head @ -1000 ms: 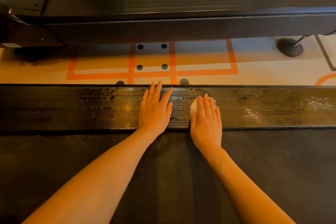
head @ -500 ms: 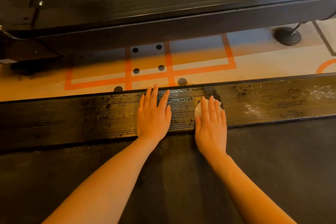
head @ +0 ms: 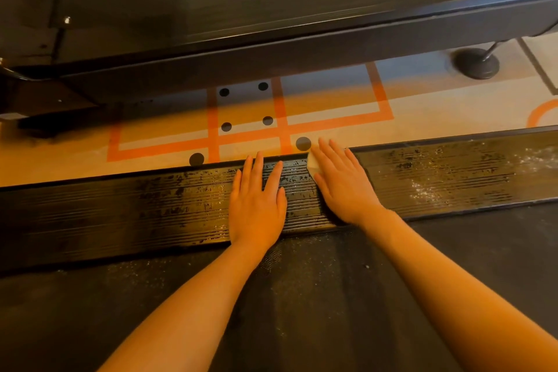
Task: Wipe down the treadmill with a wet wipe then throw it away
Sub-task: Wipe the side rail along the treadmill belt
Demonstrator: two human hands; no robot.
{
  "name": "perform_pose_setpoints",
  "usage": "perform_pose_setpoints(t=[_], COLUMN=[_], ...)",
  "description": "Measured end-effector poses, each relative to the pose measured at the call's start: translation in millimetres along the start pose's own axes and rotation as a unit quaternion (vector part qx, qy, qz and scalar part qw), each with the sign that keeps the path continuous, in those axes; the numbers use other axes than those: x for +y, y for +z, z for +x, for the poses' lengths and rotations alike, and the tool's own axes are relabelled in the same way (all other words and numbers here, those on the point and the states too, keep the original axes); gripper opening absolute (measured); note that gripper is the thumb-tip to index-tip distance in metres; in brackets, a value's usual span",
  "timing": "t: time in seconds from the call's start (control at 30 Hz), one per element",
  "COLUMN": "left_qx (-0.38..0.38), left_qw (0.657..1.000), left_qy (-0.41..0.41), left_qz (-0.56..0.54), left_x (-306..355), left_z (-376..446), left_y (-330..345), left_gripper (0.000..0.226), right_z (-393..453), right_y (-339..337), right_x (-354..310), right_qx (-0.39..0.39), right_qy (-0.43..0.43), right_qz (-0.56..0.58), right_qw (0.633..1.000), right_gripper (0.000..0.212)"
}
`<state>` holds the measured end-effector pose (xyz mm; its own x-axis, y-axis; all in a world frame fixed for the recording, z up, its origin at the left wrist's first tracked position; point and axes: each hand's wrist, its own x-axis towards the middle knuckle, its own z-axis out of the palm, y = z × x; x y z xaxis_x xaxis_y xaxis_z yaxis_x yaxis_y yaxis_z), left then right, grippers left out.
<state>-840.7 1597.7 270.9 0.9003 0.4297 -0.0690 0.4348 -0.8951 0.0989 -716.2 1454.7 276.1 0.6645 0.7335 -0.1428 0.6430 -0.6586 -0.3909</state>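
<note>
Wet wipe (head: 313, 164) under flat right hand (head: 342, 183) fingers, ribbed wet side rail (head: 151, 208), left hand (head: 256, 205) fingers straight, orange-lined floor (head: 332, 130)

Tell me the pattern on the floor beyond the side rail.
Orange grid lines and black dots on pale floor; head view.

Both bare forearms reach forward over the treadmill belt to the ribbed side rail (head: 120, 214). Left hand (head: 256, 205) lies flat on the rail, palm down, fingers straight and a bit spread. Right hand (head: 342, 183) just beside it — also flat, fingers straight, angled toward the rail's far edge, pressing down a wet wipe (head: 313, 164).
</note>
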Motion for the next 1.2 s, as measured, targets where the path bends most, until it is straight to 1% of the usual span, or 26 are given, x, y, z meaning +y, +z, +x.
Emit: perform_pose_setpoints(t=[0.1, 0.27, 0.4, 0.57, 0.7, 0.83, 0.93, 1.03, 1.1, 1.2], left_qx=[-0.005, -0.011, -0.007, -0.003, 0.015, 0.039, 0.034, 0.034, 0.033, 0.032], left_qw=[1.0, 1.0, 1.0, 1.0, 1.0, 0.999, 0.999, 0.999, 0.999, 0.999], left_qy=[0.001, 0.0, 0.002, 0.007, 0.011, 0.018, 0.019, 0.016, 0.014, 0.015], left_qz=[0.005, 0.009, 0.007, -0.007, -0.015, -0.01, -0.004, -0.002, -0.005, -0.008], left_x=[1, 1, 1, 0, -1, -3, -2, -2, -2, -2], left_z=[0, 0, 1, 0, 0, 0, 0, -1, -1, -1], left_y=[-2, -3, -2, -4, -1, 4, 4, 3, 3, 2], left_gripper=[0.056, 0.056, 0.056, 0.057, 0.055, 0.052, 0.053, 0.052, 0.052, 0.052], right_z=[16, 16, 12, 4, -8, -37, -65, -82, -83, -70], right_y=[-7, -12, -15, -15, -6, 9, 24, 35, 36, 29], right_x=[6, 12, 25, 41, 29, 6, -7, -16, -16, -7], right_qx=[-0.035, -0.04, -0.031, -0.029, 0.002, 0.045, 0.066, 0.071, 0.073, 0.071], right_qy=[-0.055, -0.07, -0.043, 0.0, 0.045, 0.099, 0.117, 0.133, 0.133, 0.126], right_qz=[-0.02, -0.018, -0.017, -0.042, -0.034, 0.008, 0.018, 0.019, 0.011, 0.016], right_qw=[0.998, 0.997, 0.998, 0.999, 0.998, 0.994, 0.991, 0.988, 0.988, 0.989], right_gripper=[0.054, 0.052, 0.051, 0.055, 0.056, 0.056, 0.058, 0.056, 0.058, 0.055])
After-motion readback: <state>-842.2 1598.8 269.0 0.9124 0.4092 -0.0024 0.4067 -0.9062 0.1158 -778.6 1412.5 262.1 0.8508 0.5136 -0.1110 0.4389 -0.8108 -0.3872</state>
